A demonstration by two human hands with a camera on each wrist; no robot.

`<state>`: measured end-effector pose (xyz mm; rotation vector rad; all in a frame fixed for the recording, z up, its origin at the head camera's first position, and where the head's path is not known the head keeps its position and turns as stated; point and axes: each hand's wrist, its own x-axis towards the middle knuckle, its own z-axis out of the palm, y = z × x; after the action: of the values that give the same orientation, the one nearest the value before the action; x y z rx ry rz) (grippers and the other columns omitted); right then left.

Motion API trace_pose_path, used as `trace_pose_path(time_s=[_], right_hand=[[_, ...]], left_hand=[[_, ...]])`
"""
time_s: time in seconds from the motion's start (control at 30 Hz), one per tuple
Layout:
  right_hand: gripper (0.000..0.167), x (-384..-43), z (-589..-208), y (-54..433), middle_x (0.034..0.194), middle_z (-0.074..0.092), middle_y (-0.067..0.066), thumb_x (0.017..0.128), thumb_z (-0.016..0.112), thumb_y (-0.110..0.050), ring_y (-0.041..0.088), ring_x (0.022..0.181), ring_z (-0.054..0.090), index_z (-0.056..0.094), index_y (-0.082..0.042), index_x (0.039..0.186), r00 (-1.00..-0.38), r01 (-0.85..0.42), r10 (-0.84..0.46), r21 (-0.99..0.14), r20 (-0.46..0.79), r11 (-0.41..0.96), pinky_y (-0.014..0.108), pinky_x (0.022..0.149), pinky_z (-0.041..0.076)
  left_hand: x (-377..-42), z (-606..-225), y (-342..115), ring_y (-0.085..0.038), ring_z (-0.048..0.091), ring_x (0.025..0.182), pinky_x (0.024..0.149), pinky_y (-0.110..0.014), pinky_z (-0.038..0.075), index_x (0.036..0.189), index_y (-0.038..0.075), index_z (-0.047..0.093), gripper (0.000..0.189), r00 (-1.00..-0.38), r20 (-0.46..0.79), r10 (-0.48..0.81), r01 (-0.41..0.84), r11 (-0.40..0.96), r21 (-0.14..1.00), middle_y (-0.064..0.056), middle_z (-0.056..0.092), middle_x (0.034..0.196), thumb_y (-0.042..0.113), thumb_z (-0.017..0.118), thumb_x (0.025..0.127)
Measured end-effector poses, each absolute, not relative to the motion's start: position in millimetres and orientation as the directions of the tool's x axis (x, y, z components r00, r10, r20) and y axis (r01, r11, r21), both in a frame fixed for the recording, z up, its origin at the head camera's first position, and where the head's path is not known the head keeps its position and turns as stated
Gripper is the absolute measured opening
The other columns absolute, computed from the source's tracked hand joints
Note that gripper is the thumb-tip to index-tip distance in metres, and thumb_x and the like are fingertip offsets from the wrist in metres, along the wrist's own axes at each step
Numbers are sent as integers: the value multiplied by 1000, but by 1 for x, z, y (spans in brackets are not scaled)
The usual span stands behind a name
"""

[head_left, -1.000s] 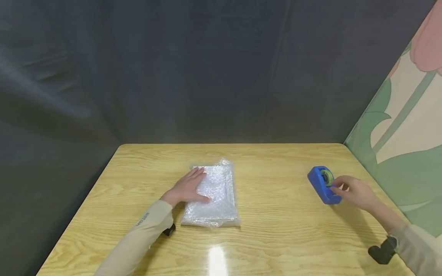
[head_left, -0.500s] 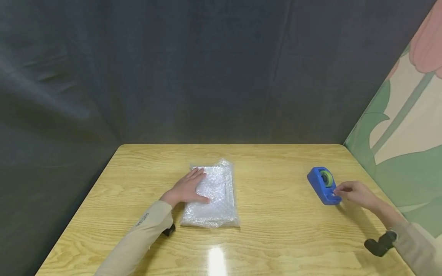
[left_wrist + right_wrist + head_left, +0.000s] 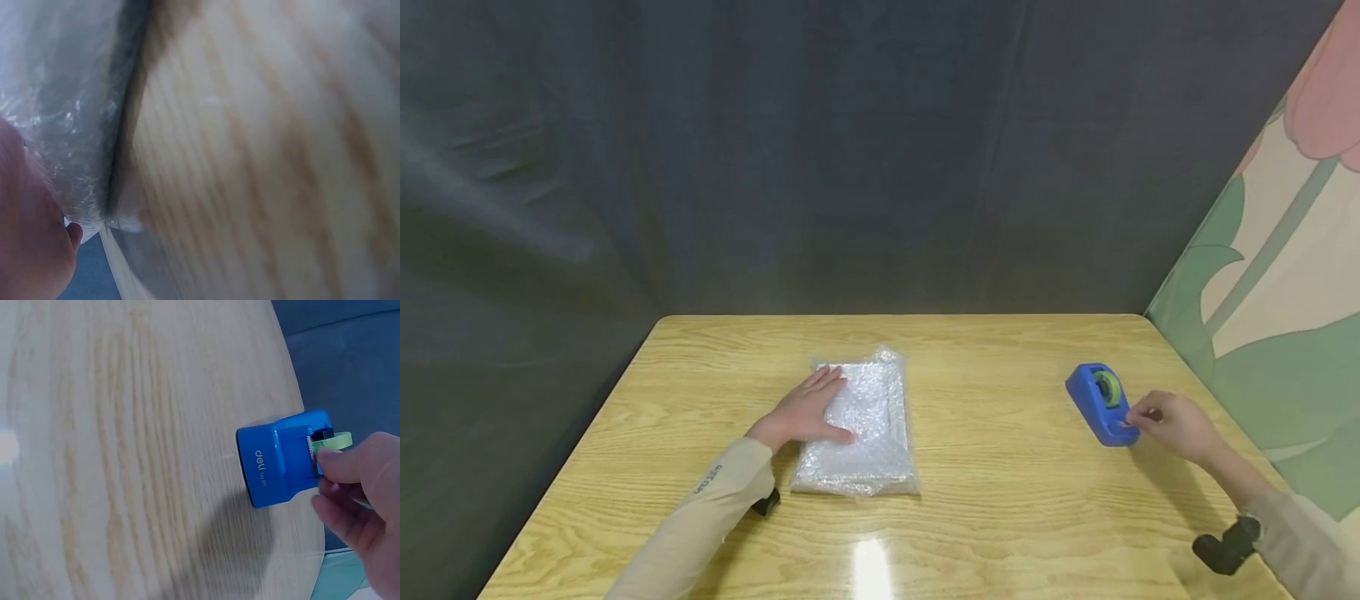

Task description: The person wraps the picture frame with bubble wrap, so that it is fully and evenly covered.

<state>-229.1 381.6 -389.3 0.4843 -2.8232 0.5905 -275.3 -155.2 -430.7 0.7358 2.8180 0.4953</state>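
A flat, rectangular package in bubble wrap (image 3: 872,454) lies on the table, left of the middle. My left hand (image 3: 805,414) rests on its left side, fingers spread and straight. In the left wrist view the wrap (image 3: 69,125) rises beside part of the hand. Over on the right stands a blue tape dispenser (image 3: 1086,400) holding a green roll of tape (image 3: 1108,388). At its cutter end my right hand (image 3: 1176,427) pinches the tape between thumb and fingers. The right wrist view shows the thumb (image 3: 337,464) against the tape beside the toothed cutter; the tape's free end is hidden.
The wooden table (image 3: 985,517) reaches a dark curtain (image 3: 887,167) at the back. A wall panel with a flower print (image 3: 1277,333) borders the right side. Dark wrist cameras sit under both sleeves.
My right hand has shifted from beside the tape roll down to the dispenser's cutter end, where thumb and fingers have come together. The left hand and the package stay in place.
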Motion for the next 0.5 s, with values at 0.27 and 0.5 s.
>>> trace_pose_path(time_s=[0.27,0.5], right_hand=[[13,-223,-383,389,84,64,16,84,62,-8,0,61,56,64,5,85,-973,-226,-219,-489,73,843,22,50,47],[26,-220,-373,398,85,63,8,92,52,-11,2,70,56,60,13,98,-957,-151,-269,-605,-108,782,25,59,49]], left_hand=[[-275,-431,-153,-20,-1,139,112,-38,7,144,11,23,103,-860,-92,502,438,819,371,-2,7,152,66,63,67],[-276,-431,-154,-18,-3,139,112,-38,6,145,12,22,103,-864,-100,494,425,821,380,-1,5,152,65,63,67]])
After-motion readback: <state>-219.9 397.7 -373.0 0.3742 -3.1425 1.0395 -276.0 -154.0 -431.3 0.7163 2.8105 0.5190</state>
